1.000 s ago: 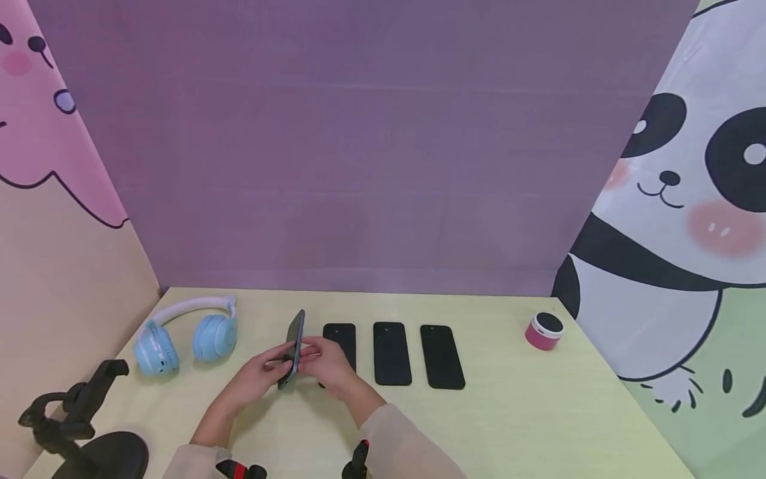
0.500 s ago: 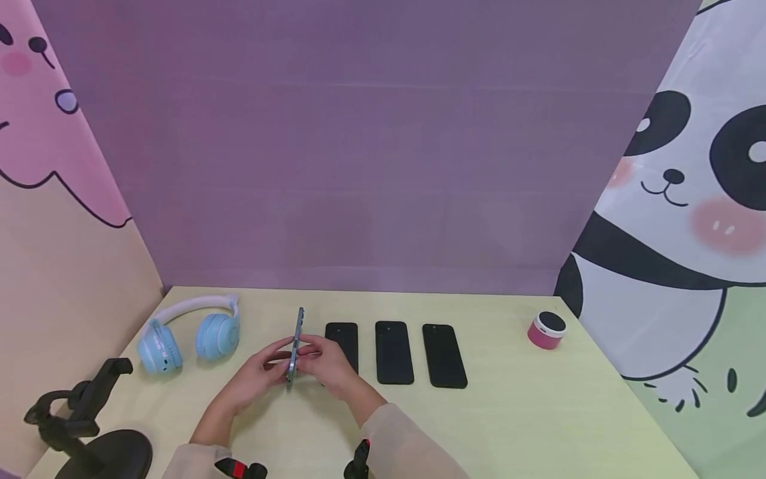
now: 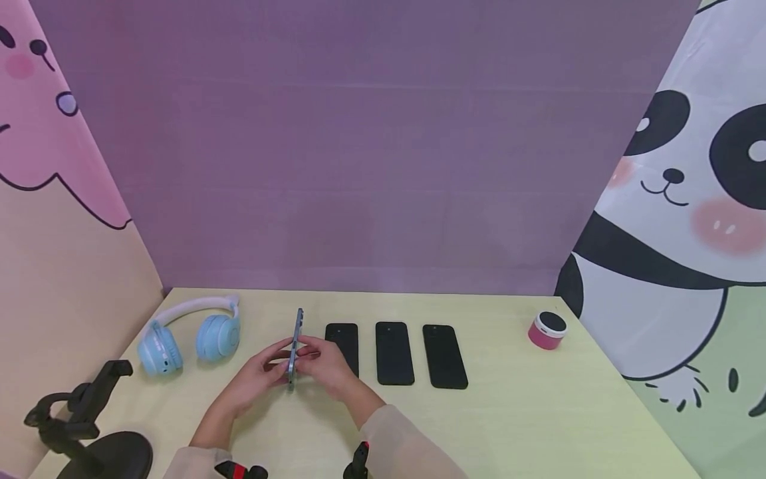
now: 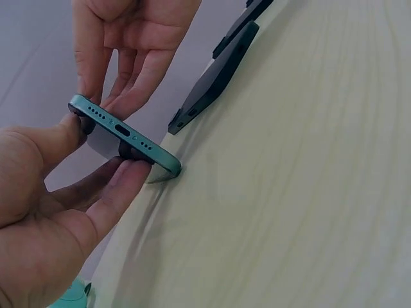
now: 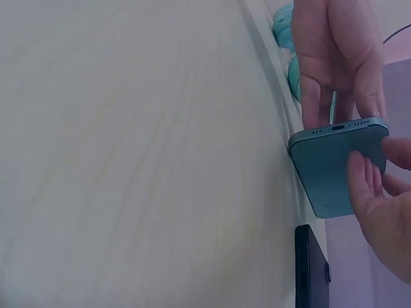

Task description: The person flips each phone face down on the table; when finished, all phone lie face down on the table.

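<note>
In the head view a blue-green smartphone (image 3: pixel 295 349) stands on its long edge, tilted slightly, between my two hands. My left hand (image 3: pixel 257 376) holds it from the left with thumb and fingers. From the other side my right hand (image 3: pixel 328 366) grips it, fingertips on the flat back in the right wrist view. The charging port and speaker holes show on the phone's short end (image 4: pixel 122 130) in the left wrist view. Three dark phones lie in a row to the right: the nearest phone (image 3: pixel 344 339) is partly behind my right hand, then a middle phone (image 3: pixel 394 352) and a third phone (image 3: pixel 445 356).
Light blue headphones (image 3: pixel 217 337) with a pale band lie at the back left. A black stand (image 3: pixel 104 452) with a round base is at the front left. A small pink and white cylinder (image 3: pixel 546 331) with a black top sits far right. A purple backdrop (image 3: pixel 383 146) rises behind the table.
Over the past second the phone has turned from showing its dark face at a slant to nearly edge-on. Since half a second ago, hands and phone have hardly moved.
</note>
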The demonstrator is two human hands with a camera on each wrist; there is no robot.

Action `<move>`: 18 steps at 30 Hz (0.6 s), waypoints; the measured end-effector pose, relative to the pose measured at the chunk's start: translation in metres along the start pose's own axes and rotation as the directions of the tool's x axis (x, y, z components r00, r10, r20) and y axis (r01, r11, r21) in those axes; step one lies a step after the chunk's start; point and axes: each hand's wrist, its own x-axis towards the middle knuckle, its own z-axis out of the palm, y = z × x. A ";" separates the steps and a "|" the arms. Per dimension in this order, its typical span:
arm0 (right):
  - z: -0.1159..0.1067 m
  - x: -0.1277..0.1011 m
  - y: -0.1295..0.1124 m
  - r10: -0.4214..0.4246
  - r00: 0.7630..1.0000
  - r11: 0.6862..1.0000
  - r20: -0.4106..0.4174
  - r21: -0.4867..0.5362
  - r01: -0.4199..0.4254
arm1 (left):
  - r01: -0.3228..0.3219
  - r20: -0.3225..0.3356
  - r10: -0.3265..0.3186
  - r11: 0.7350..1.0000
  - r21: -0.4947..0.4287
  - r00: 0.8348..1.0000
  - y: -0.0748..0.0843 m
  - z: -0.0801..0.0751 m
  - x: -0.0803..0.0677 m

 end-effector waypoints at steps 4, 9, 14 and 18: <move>-0.001 0.000 -0.001 0.000 1.000 0.999 0.007 -0.035 0.001 | -0.003 0.002 0.003 1.000 -0.008 1.000 -0.003 0.000 0.001; -0.002 0.002 0.000 0.010 1.000 1.000 0.023 -0.027 -0.009 | 0.009 -0.006 -0.009 1.000 -0.010 1.000 -0.005 0.000 0.002; -0.002 0.001 0.004 0.013 1.000 1.000 0.025 -0.015 -0.013 | 0.013 -0.026 -0.013 1.000 0.001 1.000 -0.004 0.001 0.002; 0.000 0.000 0.007 0.007 1.000 1.000 0.027 0.002 -0.007 | 0.023 -0.102 -0.020 0.999 0.027 0.995 0.002 0.004 0.001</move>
